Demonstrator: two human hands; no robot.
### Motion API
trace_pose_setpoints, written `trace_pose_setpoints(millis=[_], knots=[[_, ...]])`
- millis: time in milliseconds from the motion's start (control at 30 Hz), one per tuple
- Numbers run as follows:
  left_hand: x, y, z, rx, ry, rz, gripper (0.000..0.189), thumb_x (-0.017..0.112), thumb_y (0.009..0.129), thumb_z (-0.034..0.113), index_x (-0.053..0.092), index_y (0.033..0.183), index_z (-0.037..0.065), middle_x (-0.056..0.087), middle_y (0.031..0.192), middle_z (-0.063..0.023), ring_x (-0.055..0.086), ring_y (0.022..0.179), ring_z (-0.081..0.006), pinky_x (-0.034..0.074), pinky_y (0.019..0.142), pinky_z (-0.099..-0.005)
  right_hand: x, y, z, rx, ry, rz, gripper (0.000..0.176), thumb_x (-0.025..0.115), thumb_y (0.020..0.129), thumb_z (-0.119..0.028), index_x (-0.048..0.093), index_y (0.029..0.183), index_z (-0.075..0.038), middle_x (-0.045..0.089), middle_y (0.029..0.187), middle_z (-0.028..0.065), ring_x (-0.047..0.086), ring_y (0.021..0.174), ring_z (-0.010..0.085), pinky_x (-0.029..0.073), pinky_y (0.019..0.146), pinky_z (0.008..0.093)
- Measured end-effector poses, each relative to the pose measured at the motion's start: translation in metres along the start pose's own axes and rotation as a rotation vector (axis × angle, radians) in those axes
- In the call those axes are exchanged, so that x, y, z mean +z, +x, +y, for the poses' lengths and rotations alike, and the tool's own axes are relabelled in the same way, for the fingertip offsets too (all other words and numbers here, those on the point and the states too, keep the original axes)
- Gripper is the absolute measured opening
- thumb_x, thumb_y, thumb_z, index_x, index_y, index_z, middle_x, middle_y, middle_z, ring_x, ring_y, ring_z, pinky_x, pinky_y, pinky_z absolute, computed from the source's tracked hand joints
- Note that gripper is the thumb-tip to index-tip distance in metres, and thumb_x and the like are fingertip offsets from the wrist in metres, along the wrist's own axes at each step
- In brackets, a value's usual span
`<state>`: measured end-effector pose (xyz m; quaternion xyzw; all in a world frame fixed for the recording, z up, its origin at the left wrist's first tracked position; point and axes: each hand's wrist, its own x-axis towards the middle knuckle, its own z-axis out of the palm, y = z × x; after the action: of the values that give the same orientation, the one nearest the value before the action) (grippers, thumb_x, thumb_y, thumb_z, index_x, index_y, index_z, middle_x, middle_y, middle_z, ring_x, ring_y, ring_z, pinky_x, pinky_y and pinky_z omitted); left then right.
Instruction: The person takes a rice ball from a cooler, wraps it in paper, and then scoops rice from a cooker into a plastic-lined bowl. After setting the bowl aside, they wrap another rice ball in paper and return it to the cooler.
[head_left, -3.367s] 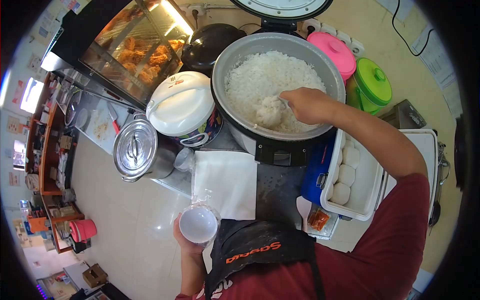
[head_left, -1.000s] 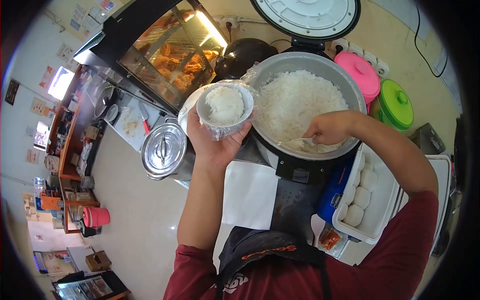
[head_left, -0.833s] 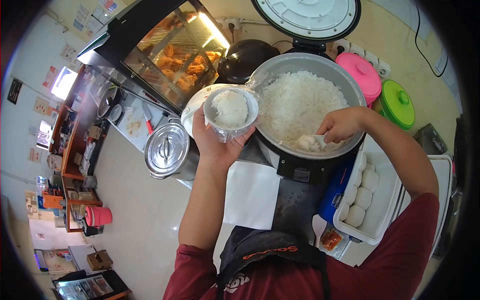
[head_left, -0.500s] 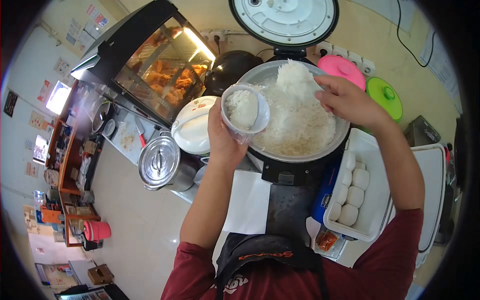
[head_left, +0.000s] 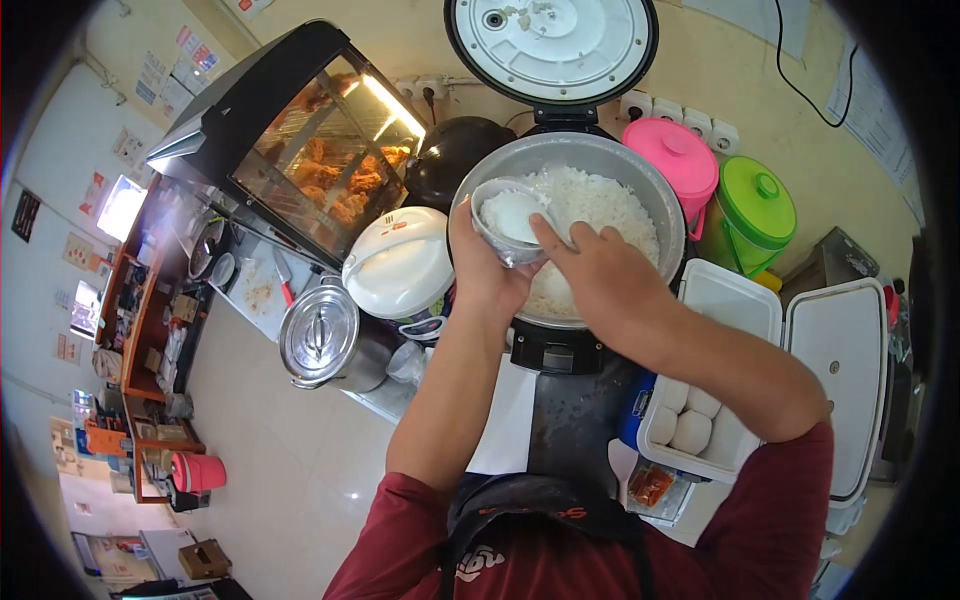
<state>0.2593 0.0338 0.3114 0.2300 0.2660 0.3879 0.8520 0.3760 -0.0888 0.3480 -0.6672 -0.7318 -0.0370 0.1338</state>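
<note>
My left hand (head_left: pixel 486 278) is wrapped round a small bowl (head_left: pixel 498 248) lined with clear plastic, held over the near left part of a large rice cooker (head_left: pixel 668 185). White rice (head_left: pixel 505 212) sits in the bowl. My right hand (head_left: pixel 610 275) is closed at the bowl's right side, index finger stretched to its rim. It grips a rice scoop whose handle is hidden by the fingers; its pale blade seems to press on the rice in the bowl. Loose cooked rice (head_left: pixel 610 205) fills the cooker's pot below, under a raised lid (head_left: pixel 560 50).
To the left stand a lit cabinet of fried chicken (head_left: pixel 345 185), a white lidded container (head_left: pixel 398 262) and a steel pot (head_left: pixel 322 335). Pink (head_left: pixel 675 160) and green (head_left: pixel 760 205) lidded tubs stand at right. A cooler box (head_left: pixel 735 440) holds round white portions (head_left: pixel 690 432).
My right hand has moved left and down, from holding a heaped scoop above the cooker to the bowl. My left hand has carried the bowl slightly right and tilted it.
</note>
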Motion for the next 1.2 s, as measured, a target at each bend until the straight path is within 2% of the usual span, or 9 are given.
trace_pose_setpoints(millis=[133,267,333,400,500,567,767,1067,1200], knots=[[-0.014,-0.014,0.022,-0.056,0.073,0.022,0.05,0.037,0.101,0.051,0.061,0.126,0.015,0.066,0.123,-0.0076,0.064,0.11,-0.0269,0.054,0.084,-0.0441,-0.019,0.01,0.043,-0.066,0.229,-0.065,0.056,0.058,0.092,-0.007,0.049,0.147,-0.008,0.063,0.105,0.0164,0.065,0.092,0.0293,0.055,0.077,0.0419],[-0.046,-0.004,0.047,-0.01,-0.064,-0.06,0.054,0.039,0.102,0.046,0.056,0.136,0.009,0.062,0.129,-0.017,0.065,0.109,-0.0399,0.061,0.076,-0.0411,-0.054,0.041,0.088,0.344,0.698,-0.373,0.042,0.054,0.103,-0.017,0.05,0.144,-0.009,0.063,0.091,0.0102,0.059,0.079,0.0198,0.051,0.075,0.0388],[-0.053,-0.002,0.057,0.006,-0.088,-0.076,0.054,0.039,0.101,0.045,0.054,0.137,0.008,0.062,0.13,-0.0182,0.065,0.107,-0.0421,0.062,0.075,-0.0413,-0.029,0.064,0.12,0.445,0.565,-0.495,0.039,0.053,0.1,-0.012,0.054,0.138,-0.008,0.069,0.1,0.0114,0.066,0.085,0.0244,0.053,0.077,0.041],[-0.057,-0.005,0.06,0.017,-0.114,-0.131,0.055,0.039,0.101,0.044,0.054,0.137,0.004,0.062,0.13,-0.0206,0.066,0.104,-0.0457,0.063,0.073,-0.0422,0.056,0.077,0.175,0.14,0.019,-0.346,0.039,0.054,0.096,-0.01,0.056,0.135,-0.007,0.071,0.11,0.0163,0.071,0.095,0.0323,0.055,0.08,0.0441],[-0.056,-0.014,0.063,0.024,-0.123,-0.135,0.055,0.038,0.101,0.041,0.053,0.136,0.001,0.063,0.128,-0.023,0.067,0.104,-0.0474,0.063,0.071,-0.0427,0.095,0.098,0.147,0.179,-0.219,-0.321,0.039,0.057,0.09,-0.01,0.064,0.128,-0.011,0.072,0.114,0.0177,0.071,0.104,0.0348,0.056,0.084,0.0462],[-0.059,-0.018,0.066,0.017,-0.09,-0.152,0.059,0.035,0.101,0.048,0.054,0.138,0.006,0.063,0.129,-0.0193,0.067,0.106,-0.0426,0.061,0.073,-0.0433,0.099,0.099,0.12,0.087,-0.152,-0.338,0.038,0.059,0.087,-0.011,0.067,0.124,-0.011,0.073,0.112,0.017,0.071,0.104,0.0347,0.056,0.085,0.0461],[-0.079,-0.022,0.067,0.021,-0.061,-0.195,0.059,0.035,0.1,0.05,0.056,0.135,0.007,0.065,0.126,-0.0163,0.068,0.104,-0.0382,0.063,0.071,-0.0448,0.068,0.092,0.089,-0.017,-0.387,-0.877,0.037,0.061,0.08,-0.006,0.071,0.115,-0.015,0.072,0.11,0.0139,0.07,0.104,0.0343,0.056,0.084,0.0453],[-0.07,-0.038,0.059,0.067,-0.048,-0.037,0.056,0.036,0.1,0.05,0.058,0.133,0.01,0.065,0.126,-0.0134,0.069,0.107,-0.0318,0.063,0.076,-0.046,0.01,0.042,0.06,0.023,-0.296,-1.079,0.04,0.056,0.081,-0.007,0.07,0.118,-0.01,0.072,0.112,0.0151,0.07,0.105,0.0342,0.054,0.087,0.0428],[-0.064,-0.04,0.055,0.079,-0.017,0.016,0.055,0.038,0.1,0.051,0.058,0.134,0.011,0.065,0.128,-0.0118,0.067,0.112,-0.0307,0.062,0.081,-0.048,0.035,0.054,0.076,-0.009,0.096,-1.111,0.037,0.056,0.085,-0.013,0.07,0.118,-0.008,0.073,0.105,0.0147,0.07,0.098,0.0275,0.053,0.086,0.0391]])
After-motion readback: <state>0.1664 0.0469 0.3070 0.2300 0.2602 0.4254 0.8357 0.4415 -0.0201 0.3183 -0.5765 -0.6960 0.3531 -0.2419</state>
